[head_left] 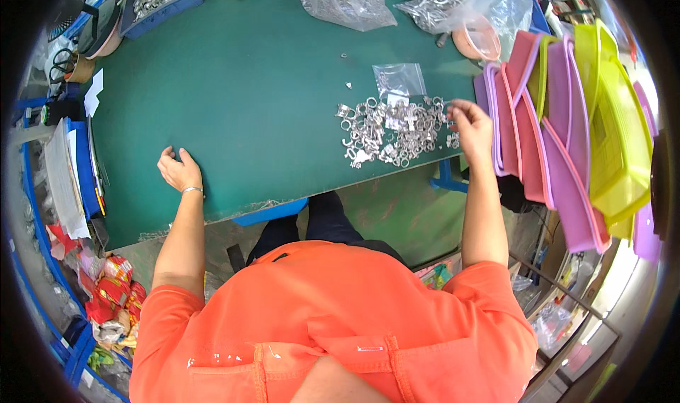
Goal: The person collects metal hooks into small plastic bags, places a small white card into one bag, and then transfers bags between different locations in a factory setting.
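Note:
My left hand (178,169) rests on the green tabletop (262,112), thumb apart from the loosely bent fingers, with nothing in it. At the right end of a pile of silver-coloured metal rings (397,137), my right hand (472,128) has its thumb and fingers drawn together in a pinch. Whatever lies between those fingertips is too small to make out. A few more metal pieces (453,141) lie just beside that hand. Behind the pile is a clear plastic bag (399,79), lying flat. Two tiny bits sit apart from the pile, farther back.
Stacked pink, purple and green plastic baskets (552,120) lean close to my right arm. Clear bags of metal parts (439,3) and a pink bowl (477,37) line the back. Scissors (62,64), a blue tray of parts (159,3) and papers (64,176) stand at the left.

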The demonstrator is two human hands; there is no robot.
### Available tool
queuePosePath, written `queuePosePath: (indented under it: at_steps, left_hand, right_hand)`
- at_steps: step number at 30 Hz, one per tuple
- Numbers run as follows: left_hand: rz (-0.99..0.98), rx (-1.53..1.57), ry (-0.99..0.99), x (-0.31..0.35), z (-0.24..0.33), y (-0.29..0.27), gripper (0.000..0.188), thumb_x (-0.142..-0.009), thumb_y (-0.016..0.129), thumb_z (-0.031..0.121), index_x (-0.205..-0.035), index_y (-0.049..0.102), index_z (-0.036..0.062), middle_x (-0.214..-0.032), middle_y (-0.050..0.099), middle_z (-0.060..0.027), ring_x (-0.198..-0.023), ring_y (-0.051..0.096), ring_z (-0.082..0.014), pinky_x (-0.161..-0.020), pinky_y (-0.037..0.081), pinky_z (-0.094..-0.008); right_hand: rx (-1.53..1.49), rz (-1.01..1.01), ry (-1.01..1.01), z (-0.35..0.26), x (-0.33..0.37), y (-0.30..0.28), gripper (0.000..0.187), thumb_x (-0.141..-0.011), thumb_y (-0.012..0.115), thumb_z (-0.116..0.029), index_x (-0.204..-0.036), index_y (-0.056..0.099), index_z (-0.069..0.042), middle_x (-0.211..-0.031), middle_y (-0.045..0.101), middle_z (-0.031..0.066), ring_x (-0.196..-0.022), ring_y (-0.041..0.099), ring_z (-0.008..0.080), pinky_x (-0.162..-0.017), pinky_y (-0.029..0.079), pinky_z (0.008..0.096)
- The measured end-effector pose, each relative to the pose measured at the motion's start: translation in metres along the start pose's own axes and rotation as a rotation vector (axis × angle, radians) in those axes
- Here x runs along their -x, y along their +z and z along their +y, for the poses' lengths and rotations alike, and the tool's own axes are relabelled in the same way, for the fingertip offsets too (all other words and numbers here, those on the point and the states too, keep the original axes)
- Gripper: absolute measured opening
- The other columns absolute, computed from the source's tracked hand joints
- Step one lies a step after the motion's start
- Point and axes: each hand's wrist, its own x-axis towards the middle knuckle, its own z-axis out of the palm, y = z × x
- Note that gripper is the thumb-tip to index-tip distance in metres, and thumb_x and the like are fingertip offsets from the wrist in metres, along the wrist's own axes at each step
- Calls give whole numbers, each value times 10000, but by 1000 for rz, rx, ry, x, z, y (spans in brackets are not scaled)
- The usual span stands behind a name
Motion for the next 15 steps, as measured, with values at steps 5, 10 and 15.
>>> queuePosePath:
  at_steps: [5, 10, 15]
  left_hand:
    - [-83, 508, -102, 24, 5, -9, 317, -775, 571, 62, -1076, 483, 16, -933, 489, -82, -749, 489, -148, -722, 432, -294]
    - [-277, 719, 29, 66, 64, -29, 326, -794, 549, 19, -1103, 444, 20, -922, 492, -58, -754, 470, -109, -709, 437, -258]
    - [-495, 829, 62, 104, 114, -29, 323, -792, 551, 0, -1096, 448, 32, -948, 493, -53, -770, 479, -98, -681, 439, -224]
  right_hand:
    - [192, 115, -26, 65, -17, 8, 327, -721, 629, -129, -1013, 603, 16, -874, 647, 141, -814, 624, 209, -752, 478, 303]
    - [484, 157, 134, 66, -79, 56, 491, -673, 681, -269, -1067, 576, 5, -988, 621, 181, -943, 592, 303, -825, 454, 356]
    - [587, 13, 288, 58, -97, 79, 455, -673, 706, -301, -1045, 596, -63, -1058, 604, 163, -1012, 564, 322, -844, 443, 364]
